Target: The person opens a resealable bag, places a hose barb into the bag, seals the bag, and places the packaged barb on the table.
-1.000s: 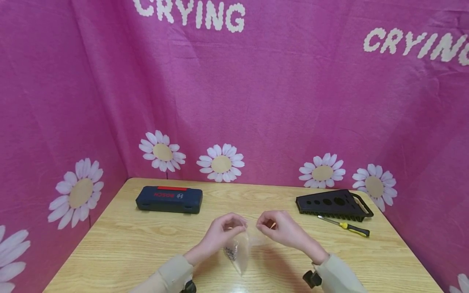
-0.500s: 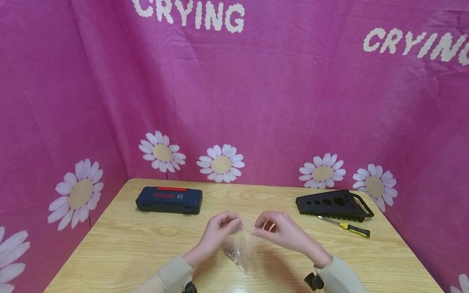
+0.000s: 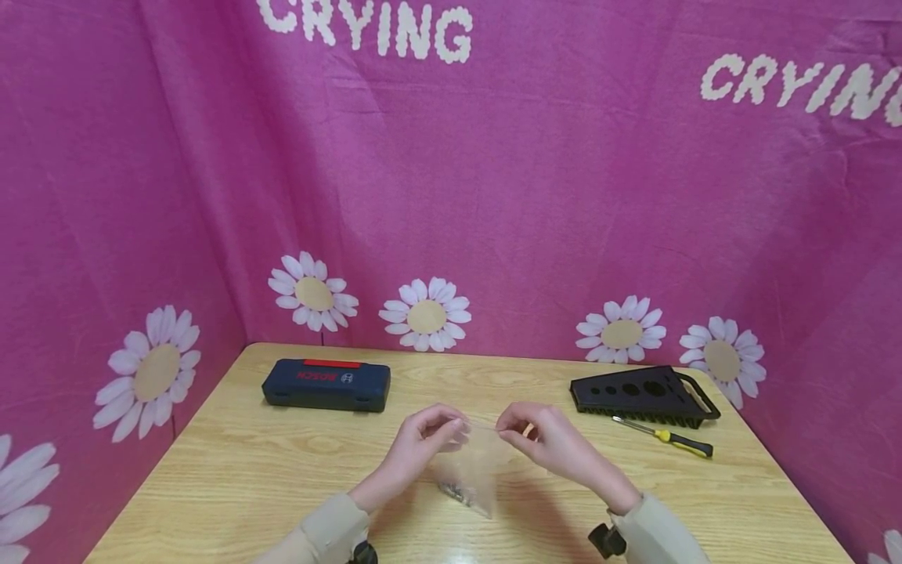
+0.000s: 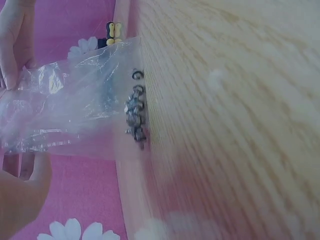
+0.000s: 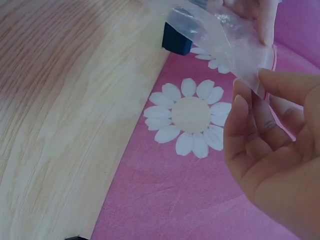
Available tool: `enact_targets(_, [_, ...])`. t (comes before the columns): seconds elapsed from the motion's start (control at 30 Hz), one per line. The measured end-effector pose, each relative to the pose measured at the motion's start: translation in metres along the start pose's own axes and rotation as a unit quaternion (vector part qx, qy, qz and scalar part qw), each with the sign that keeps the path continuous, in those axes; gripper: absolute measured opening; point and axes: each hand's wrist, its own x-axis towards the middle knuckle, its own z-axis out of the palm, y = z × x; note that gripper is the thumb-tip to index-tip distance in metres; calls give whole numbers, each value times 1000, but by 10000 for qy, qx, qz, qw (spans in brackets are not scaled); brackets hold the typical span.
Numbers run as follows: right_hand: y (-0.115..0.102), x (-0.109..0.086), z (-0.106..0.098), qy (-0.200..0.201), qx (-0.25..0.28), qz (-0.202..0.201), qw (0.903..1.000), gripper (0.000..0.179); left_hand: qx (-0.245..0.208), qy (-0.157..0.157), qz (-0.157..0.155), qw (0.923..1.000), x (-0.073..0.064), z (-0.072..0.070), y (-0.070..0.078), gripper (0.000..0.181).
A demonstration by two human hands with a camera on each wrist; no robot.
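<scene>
A clear zip-lock bag [image 3: 474,466] with a red line along its mouth hangs between the two hands, above the table. Small grey metal pieces [image 4: 135,112], which look like screws or nuts, lie gathered in its bottom. My left hand [image 3: 421,445] pinches one top corner of the bag between thumb and fingers. With thumb and fingertips, my right hand [image 5: 280,135] pinches the opposite corner. Between the hands the bag's top edge is stretched out. Whether its mouth is sealed or parted I cannot tell.
A dark blue Bosch case [image 3: 326,385] sits at the back left of the wooden table [image 3: 232,478]. At the back right lie a black wrench rack [image 3: 637,394] and a yellow-and-black screwdriver [image 3: 669,436]. Pink floral cloth [image 3: 507,196] hangs behind.
The right hand has come in to the bag's top corner, then shifted slightly right and up. The bag, earlier hanging narrow from the left hand, is now spread between both hands.
</scene>
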Motion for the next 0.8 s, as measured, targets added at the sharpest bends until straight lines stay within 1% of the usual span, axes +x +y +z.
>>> enact_targets(0.13, [3, 1, -1, 188, -125, -49, 9997, 9, 95, 120, -81, 9998, 0, 0, 1, 30])
enact_targets(0.27, [5, 0, -2, 308, -57, -19, 9995, 12, 211, 202, -48, 9996, -1, 0, 2, 29])
enact_targets(0.5, [6, -1, -1, 446, 110, 104, 9989, 13, 53, 247, -41, 9997, -2, 0, 3, 29])
enact_targets(0.67, [10, -4, 2, 596, 210, 530, 9966, 1, 114, 408, 53, 9991, -1, 0, 2, 27])
enact_targets(0.8, [13, -6, 3, 806, 320, 873, 9924, 7, 37, 603, 98, 9981, -1, -2, 2, 25])
